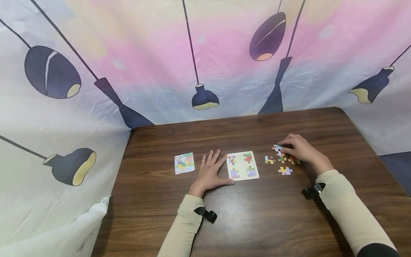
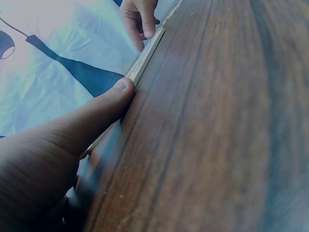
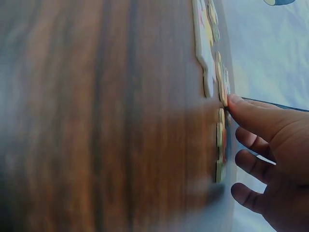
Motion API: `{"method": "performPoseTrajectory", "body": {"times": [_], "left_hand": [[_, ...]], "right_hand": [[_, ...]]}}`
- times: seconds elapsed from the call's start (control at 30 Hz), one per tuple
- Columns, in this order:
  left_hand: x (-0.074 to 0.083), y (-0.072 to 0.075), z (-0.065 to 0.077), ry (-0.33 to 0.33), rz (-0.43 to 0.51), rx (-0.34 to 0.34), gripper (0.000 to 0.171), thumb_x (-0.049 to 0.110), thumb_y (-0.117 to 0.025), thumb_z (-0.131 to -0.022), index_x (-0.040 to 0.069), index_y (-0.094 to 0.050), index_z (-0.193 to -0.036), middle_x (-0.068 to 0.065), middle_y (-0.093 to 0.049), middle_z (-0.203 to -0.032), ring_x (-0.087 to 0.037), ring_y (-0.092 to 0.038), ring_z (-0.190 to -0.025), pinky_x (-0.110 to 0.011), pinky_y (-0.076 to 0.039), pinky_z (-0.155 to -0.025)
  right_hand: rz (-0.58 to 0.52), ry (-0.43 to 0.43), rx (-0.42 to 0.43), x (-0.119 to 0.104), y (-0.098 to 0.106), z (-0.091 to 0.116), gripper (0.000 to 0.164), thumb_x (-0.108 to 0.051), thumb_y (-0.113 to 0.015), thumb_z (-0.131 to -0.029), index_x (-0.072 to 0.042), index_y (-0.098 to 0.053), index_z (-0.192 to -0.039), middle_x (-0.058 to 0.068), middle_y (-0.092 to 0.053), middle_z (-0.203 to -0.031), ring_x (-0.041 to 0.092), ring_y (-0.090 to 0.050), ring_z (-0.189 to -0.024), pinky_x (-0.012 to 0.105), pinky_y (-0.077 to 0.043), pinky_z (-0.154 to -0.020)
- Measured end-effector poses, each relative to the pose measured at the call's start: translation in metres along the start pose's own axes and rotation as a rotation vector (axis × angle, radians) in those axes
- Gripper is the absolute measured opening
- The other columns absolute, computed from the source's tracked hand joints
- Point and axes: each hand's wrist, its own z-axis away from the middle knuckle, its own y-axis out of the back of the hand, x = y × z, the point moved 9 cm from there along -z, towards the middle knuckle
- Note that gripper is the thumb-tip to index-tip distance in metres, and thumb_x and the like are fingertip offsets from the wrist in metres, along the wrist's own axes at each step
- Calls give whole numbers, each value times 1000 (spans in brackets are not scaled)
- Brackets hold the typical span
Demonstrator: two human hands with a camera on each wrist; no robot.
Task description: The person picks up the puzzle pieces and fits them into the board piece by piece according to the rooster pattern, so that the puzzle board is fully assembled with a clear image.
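Observation:
My left hand (image 1: 210,174) lies with fingers spread on the table, its thumb against the lower left corner of the white-framed puzzle board (image 1: 242,177). In the left wrist view the thumb (image 2: 113,101) touches the board's edge. The board carries a separate puzzle piece in each corner, with a pale middle. Thumb and index finger of my right hand (image 1: 300,148) pinch a blue-and-white puzzle piece (image 1: 277,147) at the top of a loose group. In the right wrist view the thumb (image 3: 251,113) meets that group; the index fingertip is hidden, and the other fingers curl loosely.
Left of my left hand lies a square picture card (image 1: 184,163). Several loose pieces surround my right hand, among them a yellow-and-purple piece (image 1: 285,170) and a green-and-white piece (image 1: 269,160). The wooden table (image 1: 250,221) meets a lamp-printed cloth (image 1: 160,71) behind.

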Motion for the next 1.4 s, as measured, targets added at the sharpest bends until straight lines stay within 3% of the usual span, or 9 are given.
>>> {"method": "performPoseTrajectory", "body": {"times": [0.27,0.5,0.87,1.4], "left_hand": [[-1,0,-1,7,-12,-1,110,69,-80,-82,23,-31,-168,-7,-10,-177,-30,2,-163,-52,7,-130],[0,0,0,4,-5,1,109,68,-81,-82,22,-32,-168,-8,-11,-177,-31,1,-163,-53,6,-130],[1,2,1,0,5,9,108,66,-82,-82,21,-33,-168,-10,-13,-177,-32,0,-163,-53,6,-130],[1,0,0,0,0,1,108,65,-82,-83,21,-32,-168,-9,-12,-177,-32,1,-163,-54,6,-130]], "right_hand": [[62,-42,-24,0,2,1,35,-17,-75,-100,2,-73,-130,19,-64,-117,45,-54,-116,64,-40,-86],[173,-46,-42,-17,0,-1,29,-12,-69,-103,4,-69,-128,20,-62,-117,43,-53,-111,59,-41,-84],[120,48,-4,-57,-14,-14,28,-13,-70,-103,1,-71,-127,14,-62,-112,36,-55,-107,53,-39,-83],[72,159,-35,-110,-56,-33,29,-19,-74,-101,-4,-73,-126,8,-64,-112,31,-56,-107,50,-41,-86]]}}
